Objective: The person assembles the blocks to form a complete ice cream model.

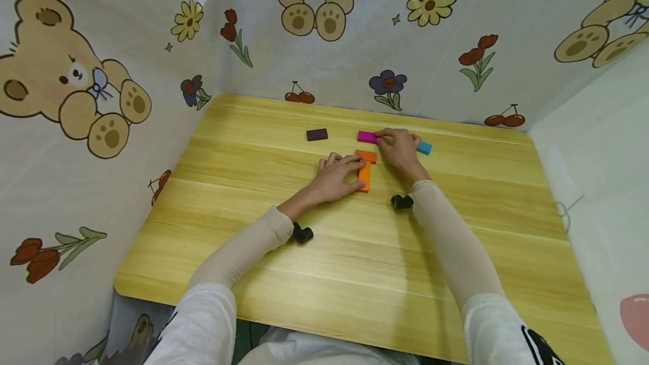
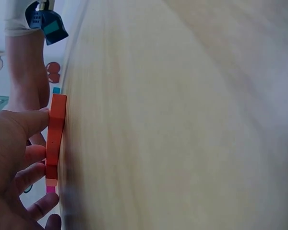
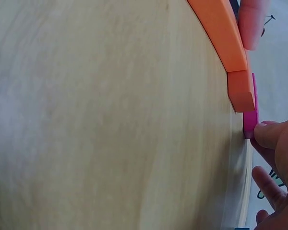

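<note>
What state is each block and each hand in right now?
Dark block: lying flat, untouched
Magenta block: lying, right end between fingertips
Orange crosspiece block: lying, touching the orange stem block
Orange stem block: lying, forming a T
Blue block: lying, partly hidden
Left hand: touching orange blocks, fingers spread
Right hand: pinching magenta block

The yellow wood-grained surface (image 1: 507, 196) leaves passage left of the dark rectangular block (image 1: 317, 134) and right of the blue rectangular block (image 1: 425, 148); between, the left hand (image 1: 334, 178), two orange rectangular blocks (image 1: 364, 178), magenta rectangular block (image 1: 367, 137) and right hand (image 1: 399, 150) obstruct.
</note>
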Demonstrator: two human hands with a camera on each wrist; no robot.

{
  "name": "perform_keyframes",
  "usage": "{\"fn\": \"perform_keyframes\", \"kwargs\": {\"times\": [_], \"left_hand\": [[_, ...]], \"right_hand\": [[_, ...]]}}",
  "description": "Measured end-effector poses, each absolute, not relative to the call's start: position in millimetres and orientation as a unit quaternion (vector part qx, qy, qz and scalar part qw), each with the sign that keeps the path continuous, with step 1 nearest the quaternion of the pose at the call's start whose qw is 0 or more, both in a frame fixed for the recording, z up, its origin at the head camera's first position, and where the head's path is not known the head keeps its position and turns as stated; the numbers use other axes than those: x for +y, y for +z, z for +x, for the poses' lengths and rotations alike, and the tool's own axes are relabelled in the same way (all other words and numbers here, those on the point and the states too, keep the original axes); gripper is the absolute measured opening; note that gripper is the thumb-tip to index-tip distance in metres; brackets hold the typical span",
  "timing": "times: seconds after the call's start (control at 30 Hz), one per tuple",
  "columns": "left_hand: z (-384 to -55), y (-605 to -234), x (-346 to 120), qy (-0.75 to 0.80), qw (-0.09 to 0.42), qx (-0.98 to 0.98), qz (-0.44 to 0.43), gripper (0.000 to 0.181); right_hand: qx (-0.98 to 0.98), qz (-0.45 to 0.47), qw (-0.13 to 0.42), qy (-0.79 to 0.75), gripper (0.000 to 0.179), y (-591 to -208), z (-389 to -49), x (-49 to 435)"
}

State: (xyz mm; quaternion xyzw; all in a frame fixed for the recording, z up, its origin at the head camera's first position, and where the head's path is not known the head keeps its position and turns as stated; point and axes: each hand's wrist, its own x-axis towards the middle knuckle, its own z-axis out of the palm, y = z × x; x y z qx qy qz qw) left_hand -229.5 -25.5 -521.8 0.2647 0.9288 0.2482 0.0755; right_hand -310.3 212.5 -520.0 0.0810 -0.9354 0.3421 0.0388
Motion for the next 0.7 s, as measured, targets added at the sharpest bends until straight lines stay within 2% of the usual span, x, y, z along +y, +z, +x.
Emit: {"fn": "perform_keyframes", "kwargs": {"times": [0.7], "left_hand": [[-228.2,-520.4,-25.7,0.25,0.071,0.929,0.263,0.065]], "right_hand": [[-0.934,0.072,0.041,0.347,0.026,-520.7,-299.3,211.4]]}}
